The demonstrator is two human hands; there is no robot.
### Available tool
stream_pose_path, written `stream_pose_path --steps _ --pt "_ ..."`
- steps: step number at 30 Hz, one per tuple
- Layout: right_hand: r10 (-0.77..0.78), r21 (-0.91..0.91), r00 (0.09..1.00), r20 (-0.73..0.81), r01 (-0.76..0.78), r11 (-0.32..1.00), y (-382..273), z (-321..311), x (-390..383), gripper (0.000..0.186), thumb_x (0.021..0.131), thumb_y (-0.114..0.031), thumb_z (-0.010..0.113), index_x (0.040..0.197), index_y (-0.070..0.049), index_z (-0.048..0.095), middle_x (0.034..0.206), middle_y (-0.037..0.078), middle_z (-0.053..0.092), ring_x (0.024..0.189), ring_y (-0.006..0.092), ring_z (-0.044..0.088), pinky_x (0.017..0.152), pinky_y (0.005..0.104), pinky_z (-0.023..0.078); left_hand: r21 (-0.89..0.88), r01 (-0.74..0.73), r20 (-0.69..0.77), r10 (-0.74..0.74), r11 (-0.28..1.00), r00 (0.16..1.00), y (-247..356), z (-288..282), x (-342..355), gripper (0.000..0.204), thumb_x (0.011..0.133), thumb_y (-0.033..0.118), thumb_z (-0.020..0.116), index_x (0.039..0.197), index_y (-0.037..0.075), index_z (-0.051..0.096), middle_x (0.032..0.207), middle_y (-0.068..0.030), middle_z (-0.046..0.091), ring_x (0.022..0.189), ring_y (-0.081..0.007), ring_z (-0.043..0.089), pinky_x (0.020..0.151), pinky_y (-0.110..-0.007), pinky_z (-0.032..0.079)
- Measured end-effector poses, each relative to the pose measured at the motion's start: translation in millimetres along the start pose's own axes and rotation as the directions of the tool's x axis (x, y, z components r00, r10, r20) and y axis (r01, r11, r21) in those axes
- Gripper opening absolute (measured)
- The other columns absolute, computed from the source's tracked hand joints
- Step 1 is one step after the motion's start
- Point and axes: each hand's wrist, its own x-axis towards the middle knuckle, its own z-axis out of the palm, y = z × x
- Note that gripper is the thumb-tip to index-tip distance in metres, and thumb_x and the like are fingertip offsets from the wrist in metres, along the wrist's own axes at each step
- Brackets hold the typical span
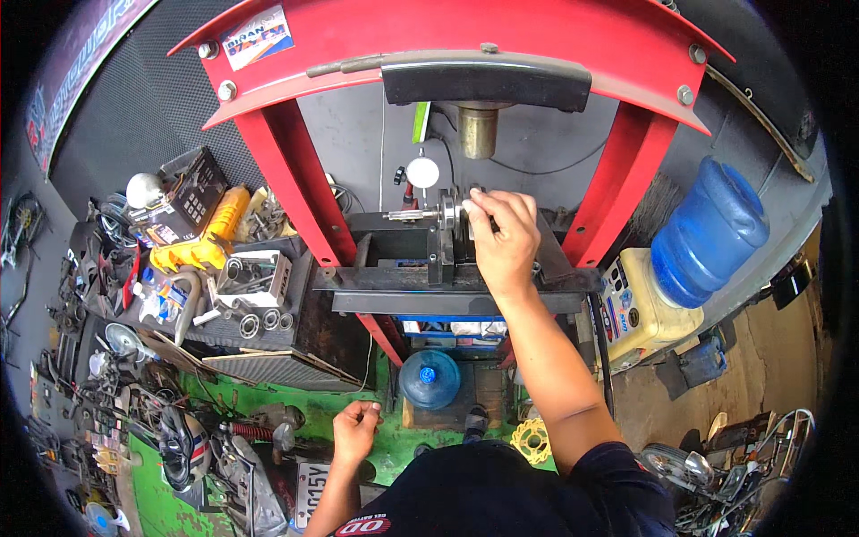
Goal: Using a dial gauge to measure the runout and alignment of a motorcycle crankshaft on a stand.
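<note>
My right hand point(507, 237) reaches up to the press bench, its fingers closed on the right side of a crankshaft point(450, 215). A thin shaft end sticks out to the left, and the hand hides the right part. The crankshaft rests on a black metal support point(439, 259). Just behind it stands a round white dial gauge point(422, 172). My left hand point(356, 434) hangs low, away from the bench, with its fingers curled and the thumb pressed against them. Whatever those fingers hold, if anything, is hidden.
A red press frame point(300, 179) surrounds the bench, its ram point(478, 132) overhead. Tools and bearings crowd the left side table point(304, 313). At right, a blue water jug point(707, 233) tops a yellowish container point(640, 304). Another round jug point(429, 394) stands below the bench.
</note>
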Motion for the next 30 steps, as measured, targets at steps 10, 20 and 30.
stream_pose_path --steps 10,20,30 --pt "-0.098 -0.037 0.992 -0.081 0.095 0.995 16 10 -14 0.019 0.081 -0.003 0.084 0.100 -0.003 0.080 0.094 0.009 0.075 0.091 0.0286 0.066 0.085 0.0392 0.054 0.009 -0.030 0.004 0.029 1.000 1.000 -3 -8 -4 0.021 0.102 0.019 0.071 0.095 -0.001 0.073 0.073 -0.0019 0.071 0.061 -0.0067 0.059 0.058 -0.026 0.048" --pt "-0.040 -0.096 0.997 -0.070 0.033 0.995 9 11 -26 0.021 0.080 0.000 0.084 0.099 -0.005 0.080 0.096 0.009 0.076 0.091 0.0283 0.066 0.085 0.0391 0.053 0.016 -0.022 0.042 0.022 1.000 0.999 -8 -23 -12 0.022 0.103 0.018 0.069 0.102 -0.004 0.071 0.080 -0.0060 0.072 0.066 -0.0109 0.063 0.061 -0.028 0.053" --pt "-0.053 -0.080 0.989 -0.138 0.043 0.996 17 11 -35 0.022 0.083 -0.006 0.083 0.104 -0.008 0.081 0.100 0.005 0.076 0.098 0.0274 0.064 0.091 0.0403 0.048 0.051 0.038 0.037 -0.040 0.998 0.999 -22 -33 -27 0.022 0.101 0.021 0.071 0.098 -0.001 0.074 0.076 -0.0031 0.073 0.064 -0.0077 0.061 0.059 -0.026 0.049"
